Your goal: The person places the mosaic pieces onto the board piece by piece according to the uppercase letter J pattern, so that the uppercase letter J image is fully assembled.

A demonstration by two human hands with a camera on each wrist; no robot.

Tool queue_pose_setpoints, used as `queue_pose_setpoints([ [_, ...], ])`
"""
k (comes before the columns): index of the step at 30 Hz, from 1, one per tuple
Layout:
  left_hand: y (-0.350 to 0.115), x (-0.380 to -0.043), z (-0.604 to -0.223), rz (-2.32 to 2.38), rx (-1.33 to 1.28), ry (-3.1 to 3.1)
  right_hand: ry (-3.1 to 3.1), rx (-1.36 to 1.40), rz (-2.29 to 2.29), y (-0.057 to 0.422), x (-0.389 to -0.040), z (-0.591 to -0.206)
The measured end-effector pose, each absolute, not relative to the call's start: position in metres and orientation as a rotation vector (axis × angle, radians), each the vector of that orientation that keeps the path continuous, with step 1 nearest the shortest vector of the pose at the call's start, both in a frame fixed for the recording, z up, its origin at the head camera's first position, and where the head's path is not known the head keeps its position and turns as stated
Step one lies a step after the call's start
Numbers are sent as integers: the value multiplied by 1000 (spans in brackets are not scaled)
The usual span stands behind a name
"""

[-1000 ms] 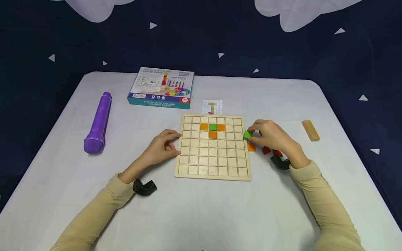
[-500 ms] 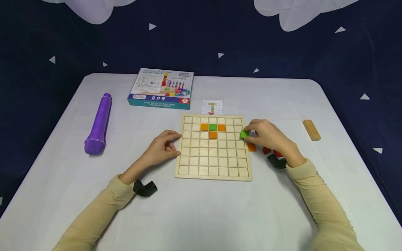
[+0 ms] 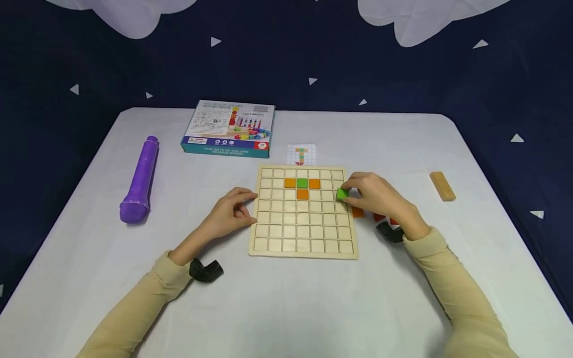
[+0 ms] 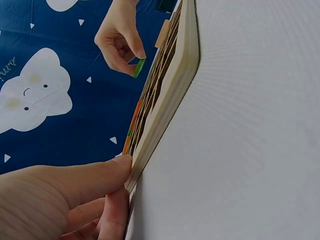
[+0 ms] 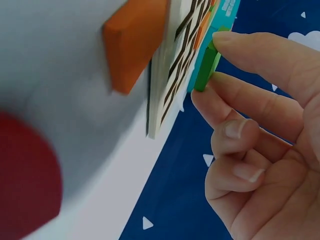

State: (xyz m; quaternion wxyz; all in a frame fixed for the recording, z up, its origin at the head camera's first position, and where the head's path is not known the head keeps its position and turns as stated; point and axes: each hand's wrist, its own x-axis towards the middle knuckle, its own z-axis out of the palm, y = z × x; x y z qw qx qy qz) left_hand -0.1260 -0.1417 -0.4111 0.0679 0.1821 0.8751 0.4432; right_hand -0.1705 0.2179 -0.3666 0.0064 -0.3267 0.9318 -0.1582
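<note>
A square wooden grid board [image 3: 309,219] lies on the table. On it sit a green tile [image 3: 302,183] and several orange tiles [image 3: 302,194] in a T shape. My right hand [image 3: 378,195] pinches another green tile [image 3: 342,194] between thumb and fingers, above the board's right part; the right wrist view shows the green tile [image 5: 207,65] raised off the board, other fingers curled. My left hand [image 3: 226,214] touches the board's left edge with thumb and index fingertips spread apart. Just beyond the board is a pattern card [image 3: 302,154].
An orange tile [image 3: 357,212] and red pieces [image 3: 394,221], partly hidden by my right hand, lie right of the board. A wooden block [image 3: 442,186] is farther right. A purple microphone [image 3: 140,181] and a toy box [image 3: 228,128] are left and back. Black wrist mounts [image 3: 206,271] hang under both wrists.
My right hand has carried the green tile leftward, from beside the board's right edge to over its right columns. The left hand has stayed at the board's left edge.
</note>
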Motion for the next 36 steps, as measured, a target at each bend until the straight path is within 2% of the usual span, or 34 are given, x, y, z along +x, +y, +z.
queue_pose_setpoints([
  [36,-142,-127,-409,1334,534,2636,2790,-1229,-475,163,-167,-365],
])
